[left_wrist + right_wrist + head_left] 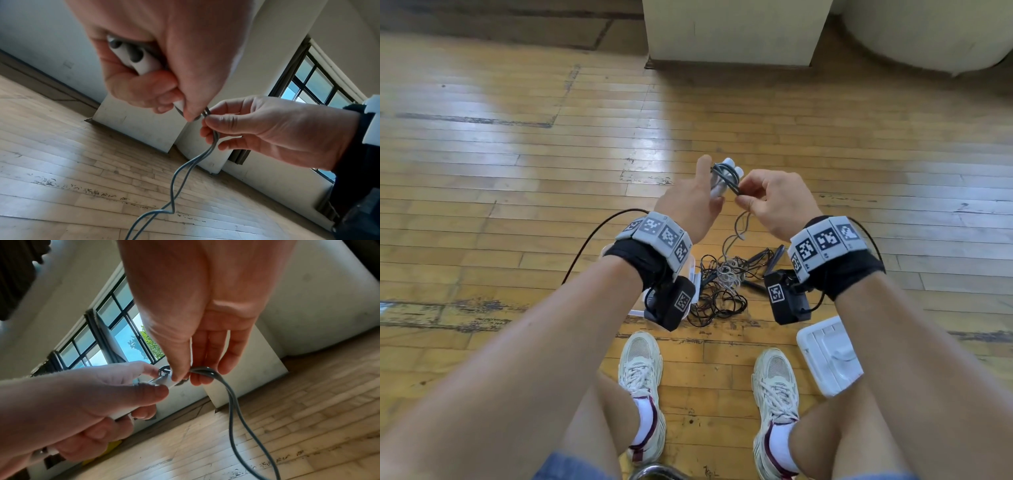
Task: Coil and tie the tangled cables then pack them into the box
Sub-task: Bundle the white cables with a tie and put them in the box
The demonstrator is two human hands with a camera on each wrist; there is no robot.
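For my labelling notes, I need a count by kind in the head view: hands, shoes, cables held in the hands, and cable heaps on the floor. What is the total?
Hands: 2, left hand and right hand
Shoes: 2, left shoe and right shoe
Held grey cable: 1
Tangled heap on the floor: 1
Total: 6

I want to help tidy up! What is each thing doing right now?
Left hand: grips the white handles.
Right hand: pinches the grey cable.
Handles: held together, cable looped round them.
Grey cable: two strands hang down, twisted.
Black cables: tangled on the floor.
Lid: lies on the floor.
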